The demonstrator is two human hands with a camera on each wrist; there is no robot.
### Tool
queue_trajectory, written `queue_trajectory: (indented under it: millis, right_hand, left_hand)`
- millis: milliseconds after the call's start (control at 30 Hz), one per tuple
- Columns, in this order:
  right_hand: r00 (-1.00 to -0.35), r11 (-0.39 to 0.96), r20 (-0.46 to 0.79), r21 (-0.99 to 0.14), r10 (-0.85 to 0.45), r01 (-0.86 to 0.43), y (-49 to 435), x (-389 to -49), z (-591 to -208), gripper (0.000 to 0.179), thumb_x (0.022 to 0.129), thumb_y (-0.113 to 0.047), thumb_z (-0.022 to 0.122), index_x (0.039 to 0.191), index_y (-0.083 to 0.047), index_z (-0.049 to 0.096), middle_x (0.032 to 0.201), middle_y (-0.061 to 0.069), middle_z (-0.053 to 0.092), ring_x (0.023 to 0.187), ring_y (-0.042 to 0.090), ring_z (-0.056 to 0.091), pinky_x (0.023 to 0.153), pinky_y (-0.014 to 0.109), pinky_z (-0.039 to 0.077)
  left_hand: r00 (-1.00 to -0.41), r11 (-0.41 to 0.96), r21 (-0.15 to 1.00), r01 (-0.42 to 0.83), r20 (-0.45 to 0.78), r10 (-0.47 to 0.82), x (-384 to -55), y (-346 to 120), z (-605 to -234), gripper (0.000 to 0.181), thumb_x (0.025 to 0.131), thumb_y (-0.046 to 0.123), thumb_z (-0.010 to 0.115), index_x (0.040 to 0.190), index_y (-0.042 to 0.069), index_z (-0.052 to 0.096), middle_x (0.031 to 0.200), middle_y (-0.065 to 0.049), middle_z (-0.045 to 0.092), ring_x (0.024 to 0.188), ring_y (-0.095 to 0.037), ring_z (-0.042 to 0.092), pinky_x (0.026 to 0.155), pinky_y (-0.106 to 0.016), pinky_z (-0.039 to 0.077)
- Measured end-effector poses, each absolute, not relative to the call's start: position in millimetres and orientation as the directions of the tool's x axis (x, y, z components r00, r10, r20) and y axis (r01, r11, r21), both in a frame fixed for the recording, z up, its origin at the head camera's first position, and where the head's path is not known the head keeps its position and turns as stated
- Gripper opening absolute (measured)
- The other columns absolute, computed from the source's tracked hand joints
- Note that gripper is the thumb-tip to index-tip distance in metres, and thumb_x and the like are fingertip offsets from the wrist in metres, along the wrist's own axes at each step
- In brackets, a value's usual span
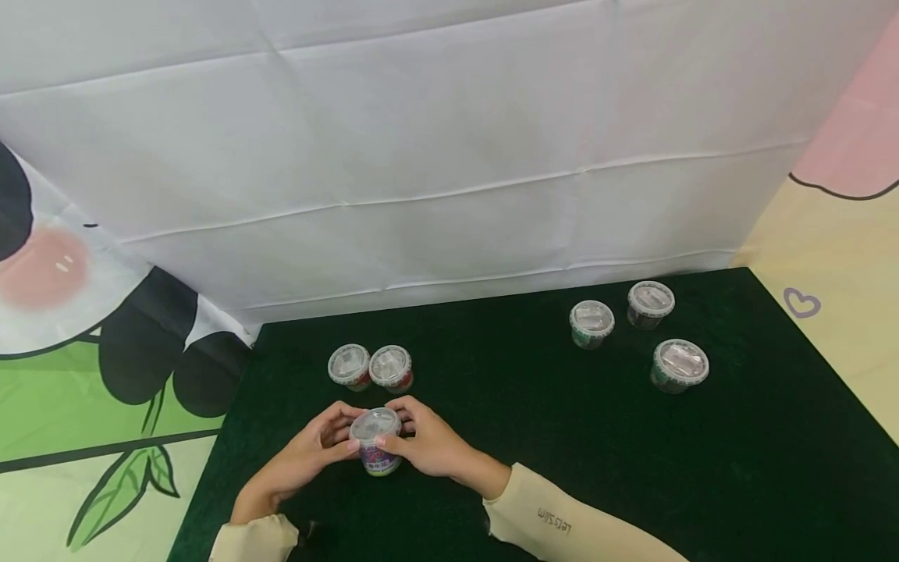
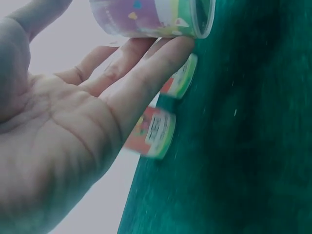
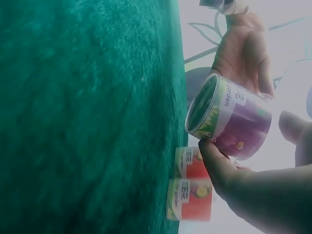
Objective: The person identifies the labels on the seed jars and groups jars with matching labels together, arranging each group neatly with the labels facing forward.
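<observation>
A small round plastic tub (image 1: 380,457) with a clear lid and a purple label is held between both hands over the near left part of the table. My left hand (image 1: 309,455) grips its left side, thumb in front and fingers behind. On the opposite side my right hand (image 1: 437,446) holds it, the thumb at the front just below the lid. In the right wrist view the purple tub (image 3: 243,122) shows its green-rimmed base, lifted off the cloth. Just beyond the hands stand two red-labelled tubs (image 1: 349,364), side by side, with clear lids.
Dark green cloth (image 1: 506,421) covers the table. Three more lidded tubs with green on their labels stand at the far right: one tub (image 1: 591,318) to the left, another (image 1: 650,300) behind, a third (image 1: 680,363) nearer. A white fabric backdrop (image 1: 435,156) rises behind the table.
</observation>
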State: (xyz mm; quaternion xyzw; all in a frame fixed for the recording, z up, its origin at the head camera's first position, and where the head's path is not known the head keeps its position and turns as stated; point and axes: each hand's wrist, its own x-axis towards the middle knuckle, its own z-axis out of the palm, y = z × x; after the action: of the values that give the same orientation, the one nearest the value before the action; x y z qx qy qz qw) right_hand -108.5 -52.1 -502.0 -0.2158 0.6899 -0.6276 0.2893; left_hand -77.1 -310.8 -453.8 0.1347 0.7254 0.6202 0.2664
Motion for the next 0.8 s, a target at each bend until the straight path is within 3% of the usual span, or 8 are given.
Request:
queue_trajectory:
  millis: [133, 367, 800]
  right_hand:
    - [-0.747, 0.155, -0.128, -0.987, -0.653, 0.033, -63.1, -104.4, -492.5, 0.057, 0.101, -0.033, 0.072, 0.150, -0.015, 0.049, 0.140, 0.003, 0.060, 0.123, 0.015, 0.062, 0.098, 0.032, 0.057]
    - [-0.770, 0.142, -0.140, -0.988, -0.622, 0.065, -79.7, -91.9, -463.7, 0.052, 0.100, -0.016, 0.073, 0.146, -0.010, 0.050, 0.136, 0.008, 0.061, 0.125, 0.022, 0.063, 0.102, 0.033, 0.056]
    - [-0.763, 0.247, -0.110, -0.967, -0.637, -0.067, -104.5, -96.9, -483.9, 0.057, 0.098, -0.021, 0.077, 0.147, -0.016, 0.048, 0.138, 0.001, 0.060, 0.120, 0.009, 0.062, 0.098, 0.027, 0.055]
  left_hand:
    - [-0.819, 0.197, 0.970, -0.144, -0.228, 0.527, -75.3, -324.8, -454.4, 0.036, 0.111, 0.006, 0.050, 0.144, -0.006, 0.039, 0.137, -0.002, 0.061, 0.124, -0.009, 0.064, 0.100, -0.029, 0.057]
    - [-0.816, 0.191, 0.972, -0.139, -0.221, 0.534, -73.3, -346.3, -459.7, 0.034, 0.110, 0.002, 0.050, 0.144, 0.004, 0.044, 0.137, 0.007, 0.063, 0.124, -0.008, 0.065, 0.100, -0.028, 0.057]
    - [-0.838, 0.246, 0.959, -0.138, -0.245, 0.488, -70.5, -365.6, -466.6, 0.047, 0.107, 0.001, 0.058, 0.148, -0.009, 0.036, 0.141, 0.004, 0.058, 0.128, -0.002, 0.061, 0.099, -0.027, 0.057]
